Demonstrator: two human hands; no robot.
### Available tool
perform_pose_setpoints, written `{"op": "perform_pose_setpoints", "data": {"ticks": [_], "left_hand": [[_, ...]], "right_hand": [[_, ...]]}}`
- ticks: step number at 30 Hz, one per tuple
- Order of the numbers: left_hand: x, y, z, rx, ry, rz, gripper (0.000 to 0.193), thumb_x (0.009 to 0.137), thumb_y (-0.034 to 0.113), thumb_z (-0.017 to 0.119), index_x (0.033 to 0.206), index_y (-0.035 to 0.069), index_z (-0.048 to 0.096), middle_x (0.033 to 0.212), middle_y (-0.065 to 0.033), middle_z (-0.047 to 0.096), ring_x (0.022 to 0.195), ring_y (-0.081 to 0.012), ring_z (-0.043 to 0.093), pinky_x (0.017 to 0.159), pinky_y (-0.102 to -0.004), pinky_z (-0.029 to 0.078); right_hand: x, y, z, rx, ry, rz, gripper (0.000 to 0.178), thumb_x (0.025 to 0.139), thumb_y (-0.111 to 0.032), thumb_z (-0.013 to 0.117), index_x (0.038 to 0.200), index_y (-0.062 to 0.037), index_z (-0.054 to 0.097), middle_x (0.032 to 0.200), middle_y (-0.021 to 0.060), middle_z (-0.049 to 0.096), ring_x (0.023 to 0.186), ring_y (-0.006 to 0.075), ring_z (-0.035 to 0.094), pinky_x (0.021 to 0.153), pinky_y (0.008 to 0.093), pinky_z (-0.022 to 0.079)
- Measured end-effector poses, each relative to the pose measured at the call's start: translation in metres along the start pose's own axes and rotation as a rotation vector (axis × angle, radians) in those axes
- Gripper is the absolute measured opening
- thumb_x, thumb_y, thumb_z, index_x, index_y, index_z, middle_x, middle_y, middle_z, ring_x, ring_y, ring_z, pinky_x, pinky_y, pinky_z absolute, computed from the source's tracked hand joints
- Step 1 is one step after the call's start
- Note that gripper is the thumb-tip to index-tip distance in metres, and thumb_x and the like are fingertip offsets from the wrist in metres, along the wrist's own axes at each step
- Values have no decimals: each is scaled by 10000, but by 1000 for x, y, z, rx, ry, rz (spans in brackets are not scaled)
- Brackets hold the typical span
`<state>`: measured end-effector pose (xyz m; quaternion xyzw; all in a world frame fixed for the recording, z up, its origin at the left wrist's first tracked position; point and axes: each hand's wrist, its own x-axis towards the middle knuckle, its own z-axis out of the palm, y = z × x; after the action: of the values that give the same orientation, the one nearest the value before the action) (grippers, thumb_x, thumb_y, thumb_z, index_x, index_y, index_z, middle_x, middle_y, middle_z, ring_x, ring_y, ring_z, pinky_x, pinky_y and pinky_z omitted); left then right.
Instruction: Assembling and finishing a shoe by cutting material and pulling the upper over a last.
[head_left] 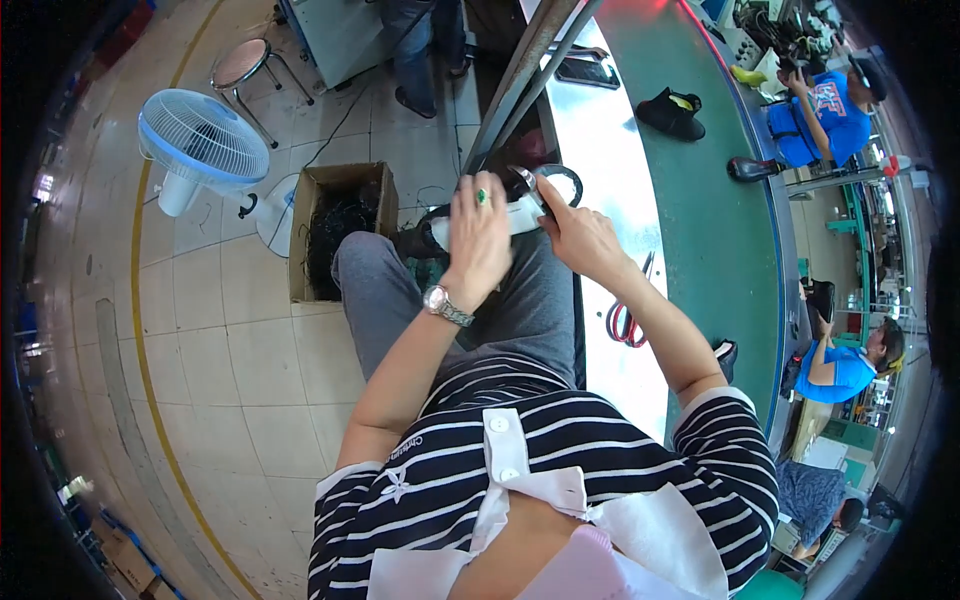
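Observation:
A dark shoe-like piece with a white underside (523, 215) lies across my lap at the bench edge. My left hand (478, 240) is closed over it from above, with a green-stoned ring on a finger and a metal watch at the wrist. Just to its right, my right hand (588, 238) is closed round a hand tool with a shiny metal head (524, 178) and dark handle; its exact kind is unclear. The tool's head is close to the piece, but I cannot tell if they touch. My fingers hide much of both things.
Red-handled scissors (625, 325) and a phone (588, 72) lie on the metal bench (625, 210). Beyond it, a black shoe (672, 113) sits on a green belt (705, 240). Left are a carton (300, 235) of black scraps, a fan (205, 140) and a stool (240, 62). Co-workers sit at right.

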<state>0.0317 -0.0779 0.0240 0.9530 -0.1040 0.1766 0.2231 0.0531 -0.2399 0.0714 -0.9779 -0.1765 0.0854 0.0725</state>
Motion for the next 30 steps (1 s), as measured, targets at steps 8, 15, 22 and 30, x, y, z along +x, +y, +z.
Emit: {"op": "perform_pose_setpoints", "data": {"ticks": [8, 15, 22, 30], "left_hand": [[-20, -13, 7, 10, 19, 120, 651, 684, 80, 731, 1240, -128, 463, 1162, -234, 515, 1155, -368, 483, 1028, -406, 383], [-25, -17, 8, 203, 34, 199, 523, 800, 141, 651, 1206, -148, 492, 1163, -265, 533, 1179, -427, 484, 1036, -461, 384], [-29, -18, 16, 95, 117, 194, 396, 829, 85, 529, 1122, -182, 525, 1126, -275, 521, 1154, -453, 500, 1056, -483, 362], [-15, -12, -18, -293, -92, -72, 645, 690, 140, 767, 1216, -85, 471, 1212, -220, 496, 1077, -403, 537, 950, -462, 445]], "right_hand": [[-5, -26, -11, 153, 165, -44, 696, 906, -181, 551, 1506, -226, 201, 658, 204, 645, 602, 399, 644, 569, 484, 510], [-1, -40, -21, 62, 107, -85, 702, 893, -171, 550, 1504, -197, 204, 662, 194, 649, 592, 361, 650, 554, 476, 506], [9, -34, -13, -92, -12, -150, 722, 876, -152, 557, 1501, -180, 195, 653, 191, 642, 583, 365, 646, 531, 461, 503], [8, -23, 8, -71, 92, -148, 686, 895, -169, 550, 1499, -176, 225, 618, 184, 629, 560, 358, 638, 526, 456, 493]]}}
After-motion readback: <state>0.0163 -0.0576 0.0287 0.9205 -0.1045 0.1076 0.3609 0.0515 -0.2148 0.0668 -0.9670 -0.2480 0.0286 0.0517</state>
